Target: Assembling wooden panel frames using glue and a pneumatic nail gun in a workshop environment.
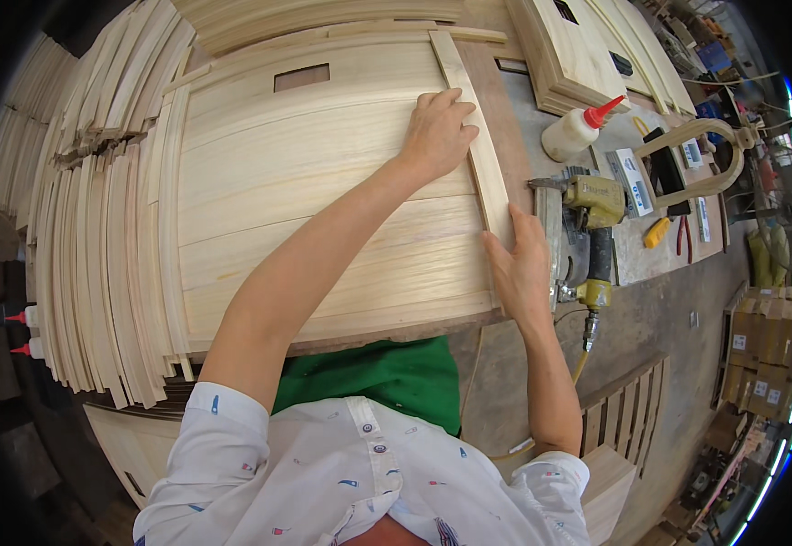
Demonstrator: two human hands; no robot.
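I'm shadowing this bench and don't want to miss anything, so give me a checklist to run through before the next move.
1. Left hand on the wood strip: ok, fingers rest on it.
2. Right hand at the strip's near part: ok, thumb and fingers either side.
3. Strip flush with the panel: cannot tell.
4. Nail gun pointing away from the panel: not ok, its nose seems turned toward it.
5. Glue bottle sealed: cannot tell.

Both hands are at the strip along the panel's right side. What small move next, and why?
Probably nudge the wood strip snug along the panel: the left hand and right hand already touch it at two spots, while the nail gun lies untouched to the right.
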